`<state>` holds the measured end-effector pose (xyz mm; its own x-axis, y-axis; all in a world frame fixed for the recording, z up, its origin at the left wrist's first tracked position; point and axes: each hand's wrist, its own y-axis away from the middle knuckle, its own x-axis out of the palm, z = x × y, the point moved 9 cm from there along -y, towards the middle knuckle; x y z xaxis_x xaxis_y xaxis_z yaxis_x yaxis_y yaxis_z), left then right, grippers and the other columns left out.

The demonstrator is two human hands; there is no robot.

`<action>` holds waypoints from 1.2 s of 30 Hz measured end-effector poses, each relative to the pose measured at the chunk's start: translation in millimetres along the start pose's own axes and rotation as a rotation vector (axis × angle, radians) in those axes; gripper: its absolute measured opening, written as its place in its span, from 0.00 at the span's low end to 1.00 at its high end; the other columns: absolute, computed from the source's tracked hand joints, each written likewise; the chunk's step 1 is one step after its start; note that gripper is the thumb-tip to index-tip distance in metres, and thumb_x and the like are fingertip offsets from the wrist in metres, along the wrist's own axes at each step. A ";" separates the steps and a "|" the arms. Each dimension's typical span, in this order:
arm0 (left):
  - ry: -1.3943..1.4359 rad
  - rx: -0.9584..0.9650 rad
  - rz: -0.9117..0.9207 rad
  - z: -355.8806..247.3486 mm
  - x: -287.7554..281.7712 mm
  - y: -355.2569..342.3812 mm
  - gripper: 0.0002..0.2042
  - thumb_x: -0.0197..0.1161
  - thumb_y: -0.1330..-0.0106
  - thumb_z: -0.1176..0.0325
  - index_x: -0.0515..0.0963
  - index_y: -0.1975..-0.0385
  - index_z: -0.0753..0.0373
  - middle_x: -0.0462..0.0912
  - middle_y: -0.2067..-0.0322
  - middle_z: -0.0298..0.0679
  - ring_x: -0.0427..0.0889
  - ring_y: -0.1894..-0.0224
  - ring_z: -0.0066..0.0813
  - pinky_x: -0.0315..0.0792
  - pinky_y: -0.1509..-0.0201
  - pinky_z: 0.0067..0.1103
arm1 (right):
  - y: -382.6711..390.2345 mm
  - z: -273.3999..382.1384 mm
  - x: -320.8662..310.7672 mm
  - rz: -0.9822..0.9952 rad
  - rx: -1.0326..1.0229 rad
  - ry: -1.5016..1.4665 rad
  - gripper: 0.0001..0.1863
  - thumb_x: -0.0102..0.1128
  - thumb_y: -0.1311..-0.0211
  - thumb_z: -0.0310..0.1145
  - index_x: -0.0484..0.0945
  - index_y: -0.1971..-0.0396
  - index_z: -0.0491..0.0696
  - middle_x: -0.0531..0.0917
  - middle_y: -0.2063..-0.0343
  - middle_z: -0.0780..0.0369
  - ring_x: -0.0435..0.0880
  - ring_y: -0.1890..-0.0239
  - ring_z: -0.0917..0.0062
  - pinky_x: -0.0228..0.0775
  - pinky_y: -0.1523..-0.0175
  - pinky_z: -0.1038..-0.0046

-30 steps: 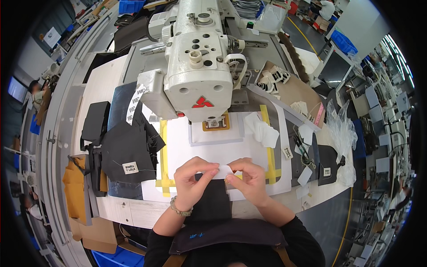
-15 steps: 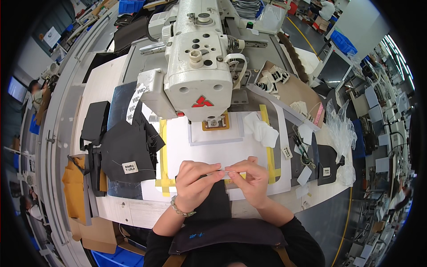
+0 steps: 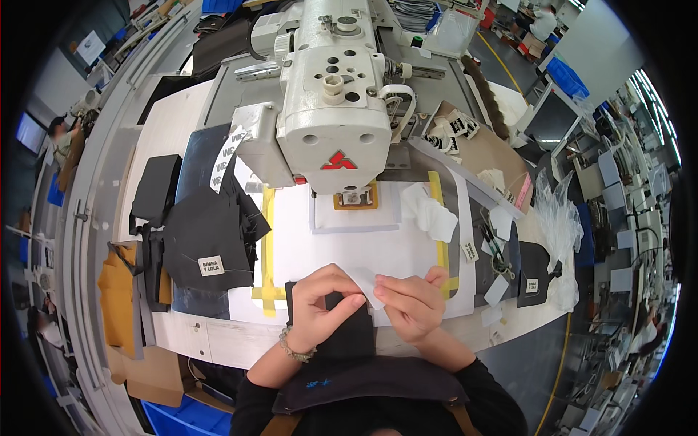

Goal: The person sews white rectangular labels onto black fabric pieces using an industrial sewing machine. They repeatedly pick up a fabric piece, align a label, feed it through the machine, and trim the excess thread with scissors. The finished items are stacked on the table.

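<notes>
Before my body, over the front of the work table, my right hand [image 3: 411,304] pinches a thin white paper piece [image 3: 370,288] between thumb and fingers. Just left of it, my left hand [image 3: 323,301] has thumb and bent fingers pressed together; whatever they grip is hidden. The paper's left edge lies close to those fingers. Under the hands, a black fabric piece [image 3: 349,334] hangs over the table's front edge. Beyond them stands a white sewing machine [image 3: 331,131], with a brass-coloured frame [image 3: 356,197] below its head on a white sheet [image 3: 320,254] bordered by yellow tape.
At left lie black fabric pieces [image 3: 200,236], one bearing a white label [image 3: 211,266], and mustard pieces [image 3: 120,298]. On the right are white paper scraps [image 3: 436,219], a cardboard tray [image 3: 502,156] of labels, small scissors [image 3: 494,247], a black piece [image 3: 534,275] and clear plastic bags [image 3: 556,211].
My hands have drawn slightly apart and turned. The white paper, seen thin and edge-on before, now shows its flat face by my right fingers. The view has shifted slightly.
</notes>
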<state>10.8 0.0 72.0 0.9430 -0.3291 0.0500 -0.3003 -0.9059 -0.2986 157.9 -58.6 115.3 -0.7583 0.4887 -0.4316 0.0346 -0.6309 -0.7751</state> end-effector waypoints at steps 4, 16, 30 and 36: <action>0.305 -0.191 -0.003 18.8 5.2 2.5 0.03 0.68 0.45 0.81 0.81 0.73 0.69 0.80 0.73 0.37 0.75 0.70 0.20 0.67 0.64 0.17 | 2.9 -0.7 3.3 -0.001 -0.009 -0.106 0.16 0.70 0.57 0.23 0.85 0.65 0.53 0.87 0.60 0.66 0.80 0.76 0.85 0.53 0.62 0.74; 0.047 -0.013 -0.044 1.3 -4.8 -4.9 0.04 0.69 0.48 0.82 0.82 0.74 0.68 0.82 0.73 0.39 0.79 0.70 0.24 0.70 0.65 0.18 | 12.4 -37.0 28.7 -0.172 0.709 -1.022 0.18 0.63 0.46 0.21 0.72 0.55 0.45 0.79 0.55 0.56 0.77 0.54 0.79 0.69 0.50 0.71; 0.513 -0.289 0.179 15.9 8.8 -4.9 0.05 0.68 0.42 0.74 0.83 0.70 0.70 0.82 0.71 0.39 0.77 0.70 0.21 0.70 0.64 0.18 | 27.4 -46.2 45.0 0.285 0.921 -1.114 0.04 0.66 0.42 0.22 0.80 0.75 0.39 0.79 0.78 0.67 0.74 0.77 0.89 0.61 0.75 0.85; 0.577 -0.434 0.352 20.4 24.6 -5.0 0.05 0.67 0.40 0.75 0.83 0.69 0.71 0.81 0.73 0.37 0.75 0.71 0.17 0.68 0.67 0.15 | 29.2 -41.8 44.3 0.492 0.997 -1.123 0.05 0.70 0.45 0.24 0.82 0.74 0.39 0.79 0.80 0.68 0.74 0.79 0.91 0.62 0.76 0.86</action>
<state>38.4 1.9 55.3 0.5958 -0.5929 0.5418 -0.7068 -0.7074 0.0032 152.5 -30.2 54.2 -0.8939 -0.2674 0.3597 0.3317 -0.9344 0.1299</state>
